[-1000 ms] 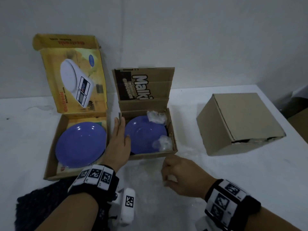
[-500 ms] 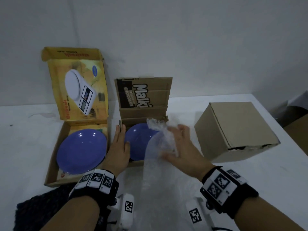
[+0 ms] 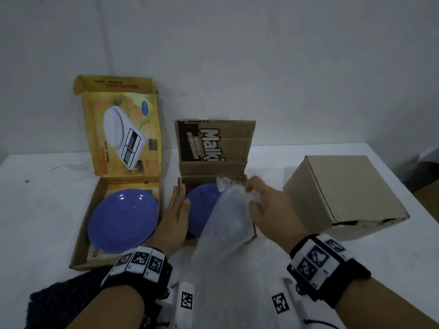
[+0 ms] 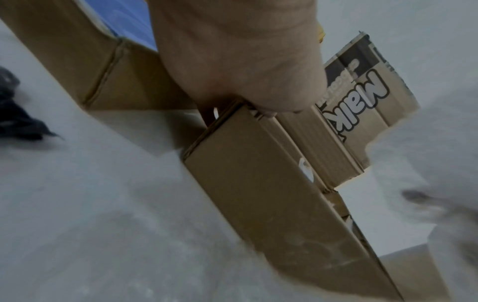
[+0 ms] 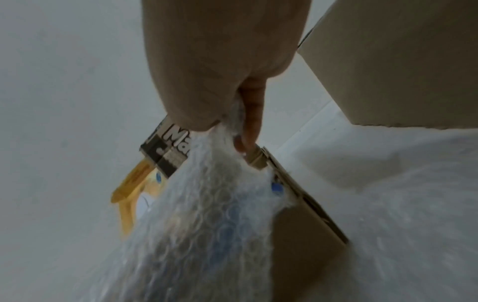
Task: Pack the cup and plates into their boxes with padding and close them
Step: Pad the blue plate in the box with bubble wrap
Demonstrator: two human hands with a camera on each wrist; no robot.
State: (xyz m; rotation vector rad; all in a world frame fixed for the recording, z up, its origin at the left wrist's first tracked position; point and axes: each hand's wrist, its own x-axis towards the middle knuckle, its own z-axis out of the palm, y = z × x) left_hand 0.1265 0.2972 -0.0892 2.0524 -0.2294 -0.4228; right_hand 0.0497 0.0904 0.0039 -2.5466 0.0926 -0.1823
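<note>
A blue plate lies in the open yellow scale box at the left. A second blue plate lies in the open brown Malki box in the middle. My left hand rests with straight fingers against that box's left wall. My right hand grips one end of a bubble wrap sheet and holds it over the right half of the middle plate; the sheet trails down to the table in front.
A closed plain cardboard box stands at the right on the white table. A dark cloth lies at the near left edge. A grey wall rises just behind the boxes.
My right hand lifted the bubble wrap from the table in front and carried it up and forward over the middle box. The left hand stayed on the box's left wall.
</note>
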